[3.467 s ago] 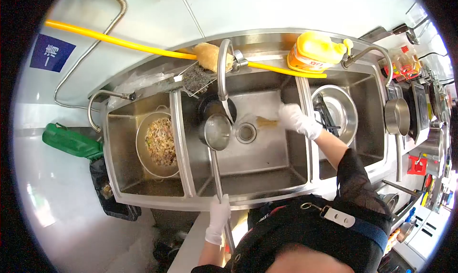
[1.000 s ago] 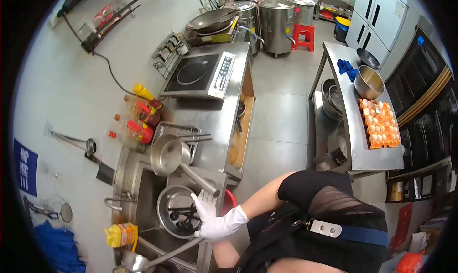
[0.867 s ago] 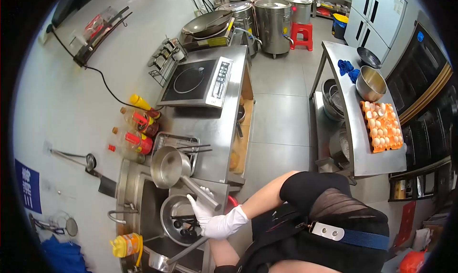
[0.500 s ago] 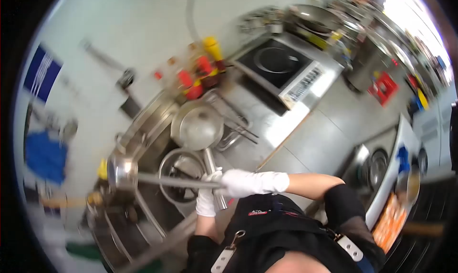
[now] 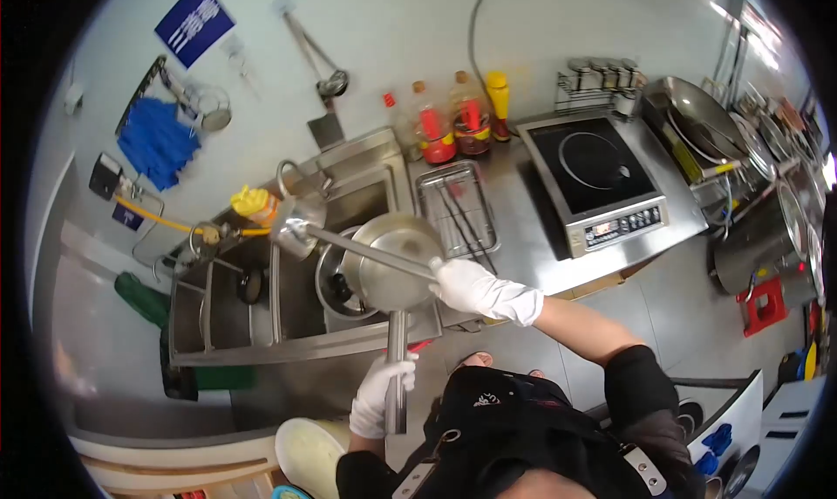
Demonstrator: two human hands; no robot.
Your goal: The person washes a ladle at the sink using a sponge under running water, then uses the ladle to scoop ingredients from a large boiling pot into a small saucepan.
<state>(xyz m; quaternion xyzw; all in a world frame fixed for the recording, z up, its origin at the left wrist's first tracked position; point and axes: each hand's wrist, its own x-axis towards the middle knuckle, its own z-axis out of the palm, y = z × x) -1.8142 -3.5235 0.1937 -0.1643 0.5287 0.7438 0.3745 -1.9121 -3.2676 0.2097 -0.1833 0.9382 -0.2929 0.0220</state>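
My right hand (image 5: pixel 475 290), in a white glove, is closed round the end of a long-handled ladle. The ladle's metal bowl (image 5: pixel 298 226) hangs over the sink at the left, its handle crossing above a saucepan. Gloved in white too, my left hand (image 5: pixel 381 394) grips the thick handle of the saucepan (image 5: pixel 392 263). That pan is held near the sink's right edge and partly covers a steel basin (image 5: pixel 335 300) with black utensils in it.
A wire-rack tray (image 5: pixel 484 211) with chopsticks lies right of the sink (image 5: pixel 235 357). Bottles (image 5: pixel 433 133) line the wall beside an induction cooker (image 5: pixel 593 181). A yellow jug (image 5: pixel 254 204) stands behind the sink. A wok (image 5: pixel 702 115) is at the right.
The view has swung from the sinks to the counter. My left hand has let go of the ladle and taken the saucepan handle. My right hand, earlier empty, now holds the ladle.
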